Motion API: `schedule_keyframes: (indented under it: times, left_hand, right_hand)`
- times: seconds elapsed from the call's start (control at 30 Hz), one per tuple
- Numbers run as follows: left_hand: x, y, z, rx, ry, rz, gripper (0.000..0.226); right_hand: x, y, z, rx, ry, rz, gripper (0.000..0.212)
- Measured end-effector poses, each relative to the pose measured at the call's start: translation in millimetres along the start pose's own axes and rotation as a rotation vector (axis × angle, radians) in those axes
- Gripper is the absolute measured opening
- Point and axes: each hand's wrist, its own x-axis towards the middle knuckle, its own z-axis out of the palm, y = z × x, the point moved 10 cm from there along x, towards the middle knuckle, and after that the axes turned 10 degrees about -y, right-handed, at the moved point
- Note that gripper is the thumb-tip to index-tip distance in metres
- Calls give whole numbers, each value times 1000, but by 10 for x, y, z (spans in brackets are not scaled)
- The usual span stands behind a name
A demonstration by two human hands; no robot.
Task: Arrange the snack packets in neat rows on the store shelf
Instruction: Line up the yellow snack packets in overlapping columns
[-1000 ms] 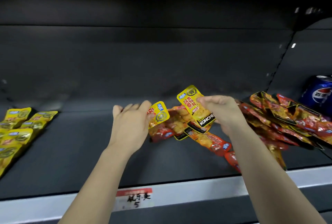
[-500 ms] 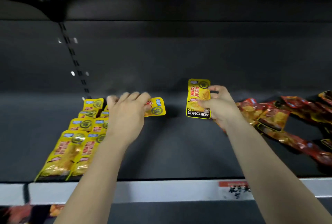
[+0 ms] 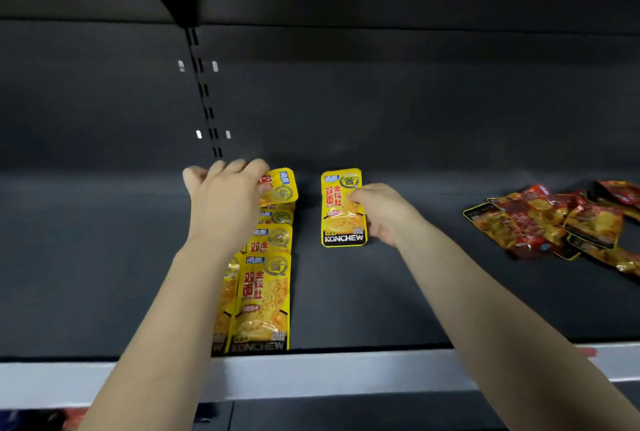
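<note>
On the dark shelf [image 3: 363, 292] a row of yellow KONCHEW packets [image 3: 265, 299] runs from the front edge toward the back, partly hidden by my left forearm. My left hand [image 3: 225, 198] holds a yellow packet [image 3: 282, 186] at the far end of that row, fingers curled over its left part. My right hand [image 3: 379, 212] pinches another yellow packet [image 3: 343, 209] by its right edge; it stands apart, to the right of the row. A loose heap of red and orange packets [image 3: 550, 219] lies at the right.
The shelf's white front rail [image 3: 329, 375] runs across the bottom. A slotted upright [image 3: 204, 95] rises on the dark back wall behind my left hand. Bare shelf floor lies between the single packet and the red heap. The upper shelf overhangs at the top.
Both hands have carried their yellow packets leftward from the red heap. The left packet now sits at the back end of the yellow row; the right packet has come down beside it.
</note>
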Motion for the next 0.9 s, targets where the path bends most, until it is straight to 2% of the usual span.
schedule_keyframes:
  times: [0.1, 0.2, 0.3, 0.43, 0.67, 0.9]
  left_hand:
    - [-16, -53, -5, -42, 16, -15, 6]
    - [-73, -89, 35, -79, 21, -26, 7]
    - [-122, -148, 69, -116, 22, -56, 8]
    - [-152, -149, 33, -153, 57, -64, 10]
    - [-174, -207, 27, -190, 61, -111, 13]
    - [-178, -140, 47, -214, 53, -85, 14]
  right_hand:
    - [89, 6, 101, -177, -36, 40, 13]
    - [164, -4, 121, -319, 2, 16, 7]
    - [218, 5, 94, -322, 73, -63, 8]
    - [226, -81, 75, -536, 179, -191, 9]
    - [222, -144, 159, -758, 215, -247, 10]
    - [117, -233, 230, -871, 283, -357, 39]
